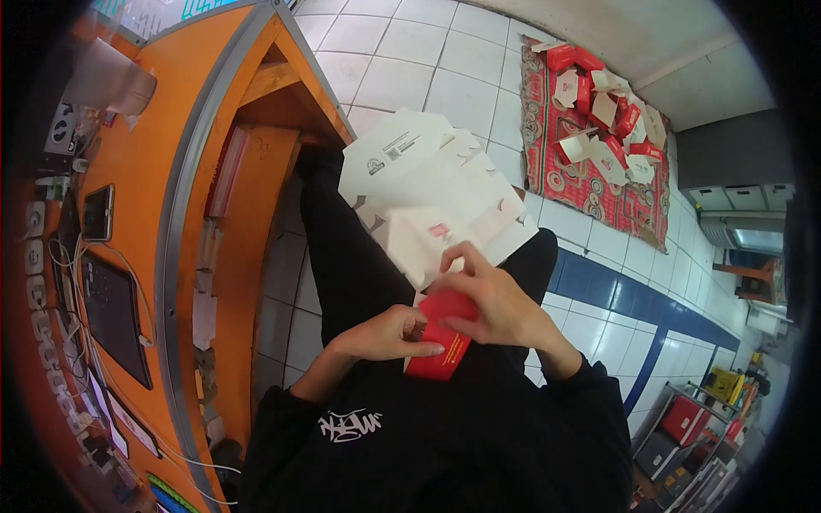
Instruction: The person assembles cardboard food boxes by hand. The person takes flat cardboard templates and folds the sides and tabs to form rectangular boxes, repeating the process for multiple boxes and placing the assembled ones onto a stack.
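Above my lap I hold a partly folded red-and-white cardboard box (438, 363), its red outside facing up. My left hand (385, 333) grips its left side, thumb lying across the red face. My right hand (492, 303) pinches the upper right part, fingers bent over a blurred red flap. Flat white cardboard box blanks (453, 184) rest across my thighs just beyond my hands, some with small printed marks. The box's underside is hidden.
An orange table (184, 111) stands close on my left, with a phone (98, 212), a tablet (115, 321) and cables on it. Several folded red-and-white boxes (603, 111) lie heaped on a red patterned mat (556, 175) at the far right. A shelf with red cases (684, 421) is at right.
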Demonstrator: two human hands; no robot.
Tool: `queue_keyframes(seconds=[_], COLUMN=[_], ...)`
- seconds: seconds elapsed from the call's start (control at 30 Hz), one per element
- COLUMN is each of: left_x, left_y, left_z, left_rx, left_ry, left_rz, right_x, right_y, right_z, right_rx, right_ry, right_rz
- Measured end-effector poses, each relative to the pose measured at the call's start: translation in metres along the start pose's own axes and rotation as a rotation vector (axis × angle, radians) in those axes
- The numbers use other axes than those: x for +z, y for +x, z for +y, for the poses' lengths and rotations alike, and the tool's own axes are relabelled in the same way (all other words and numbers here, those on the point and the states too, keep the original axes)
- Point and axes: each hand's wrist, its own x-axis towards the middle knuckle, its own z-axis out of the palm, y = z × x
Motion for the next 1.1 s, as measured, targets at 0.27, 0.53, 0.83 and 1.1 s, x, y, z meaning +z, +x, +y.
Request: queue_keyframes(seconds=[0.27,0.53,0.83,1.1], left_x=[0.008,0.003,-0.031,0.004], left_y=[0.0,0.017,0.001,0.021], left_z=[-0.03,-0.004,0.02,0.003], left_rx=[0.095,0.377,0.535,0.415], left_ry=[0.099,-0.134,-0.071,0.958], left_rz=[-0.004,0.562,0.186,0.506], right_x=[-0.002,0.044,-0.004,-0.001], right_y=[-0.013,-0.011,-0.002,0.028], right_z=[0.005,-0.003,0.041,0.061], right_rx=[-0.071,-0.246,-0.017,0.207], right_ry=[-0.036,-0.308,0.853,0.522], right_rz=[-0.231,0.501,1.196,1.29])
